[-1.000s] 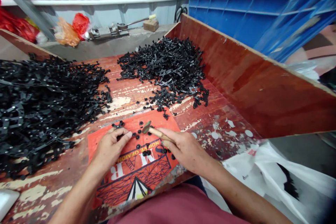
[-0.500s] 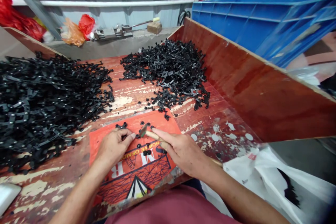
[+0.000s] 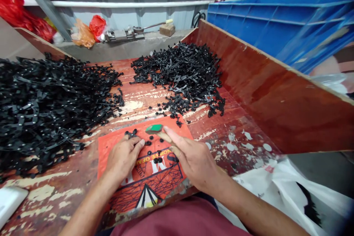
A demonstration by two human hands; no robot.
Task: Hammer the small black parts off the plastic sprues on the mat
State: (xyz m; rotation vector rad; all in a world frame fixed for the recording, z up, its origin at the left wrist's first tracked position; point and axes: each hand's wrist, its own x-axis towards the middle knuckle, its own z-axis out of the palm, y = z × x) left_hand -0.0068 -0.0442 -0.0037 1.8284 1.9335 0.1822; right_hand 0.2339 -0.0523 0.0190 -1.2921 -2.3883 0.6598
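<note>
My right hand (image 3: 190, 158) is closed round the wooden handle of a small hammer (image 3: 154, 129), whose greenish head hangs just above an orange printed sheet (image 3: 146, 177) on the worn red table. My left hand (image 3: 124, 155) rests on the sheet with its fingers bent, fingertips pinching or pressing a small black plastic piece (image 3: 131, 133) beside the hammer head. Several small black round bits (image 3: 157, 160) lie loose on the sheet between my two hands.
A big heap of black plastic strips (image 3: 47, 103) fills the left of the table; a smaller heap (image 3: 182, 77) lies at the back right. A red wooden side board (image 3: 265, 88) walls the right, with a blue crate (image 3: 276, 25) behind. A white bag (image 3: 290, 191) hangs at the lower right.
The hammer head has risen and turned so its flat greenish face shows. Both hands have shifted slightly up the sheet; the left fingers stay on the black piece.
</note>
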